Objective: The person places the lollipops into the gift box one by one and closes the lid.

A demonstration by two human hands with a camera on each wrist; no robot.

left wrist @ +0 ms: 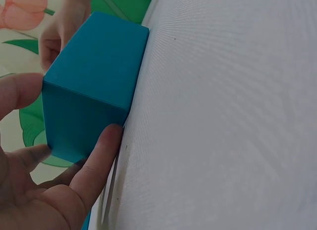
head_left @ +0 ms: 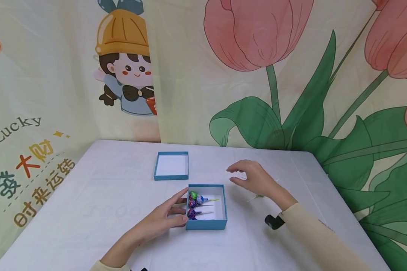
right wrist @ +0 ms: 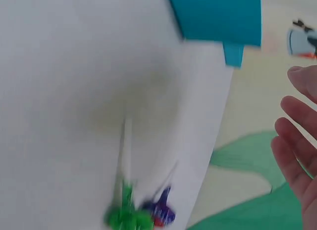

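Observation:
A blue open box stands on the white table with several lollipops inside, in purple, green and blue wrappers, their sticks pointing right. My left hand is at the box's left side, fingers spread and fingertips touching its wall. Above the table to the right of the box hovers my right hand, its fingers loosely bent and nothing between them. In the right wrist view a green lollipop and a purple lollipop lie on the table; in the head view the right forearm partly hides them.
Behind the box, slightly left, a shallow blue lid lies with its white inside up. A black wrist camera sits on the right sleeve. The table backs onto a printed cloth with tulips and a cartoon figure.

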